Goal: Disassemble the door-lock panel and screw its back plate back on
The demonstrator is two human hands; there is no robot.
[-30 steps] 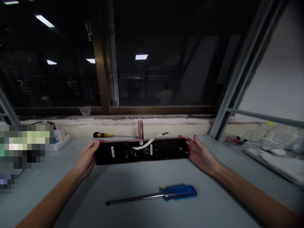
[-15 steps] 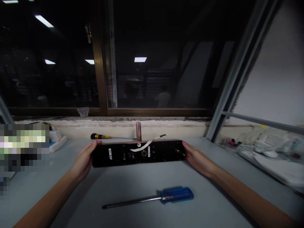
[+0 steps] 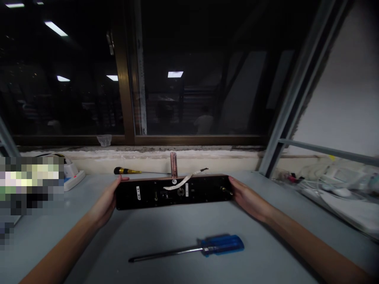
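A long black panel point(image 3: 133, 196) with small white labels and metal fittings is held level between my two hands. My left hand point(image 3: 105, 203) grips its left end, and my right hand point(image 3: 247, 199) grips its right end. A white cable point(image 3: 185, 180) with a dark tip lies across the panel's upper middle. Behind the panel's top edge stands a copper-coloured cylinder point(image 3: 173, 165); its lower part is hidden. Nearer to me, a screwdriver with a blue handle point(image 3: 223, 244) rests on the grey table point(image 3: 166, 225), touched by neither hand.
Behind the panel lies a screwdriver with a black and yellow handle point(image 3: 127, 170). A white power strip point(image 3: 74, 180) is at the left, beside a blurred-out area. Cables and white items point(image 3: 340, 193) lie at the right. A clear cup point(image 3: 104, 140) stands on the window ledge.
The whole view has shifted very slightly. Both hands keep their hold on the panel, and nothing else has visibly moved.
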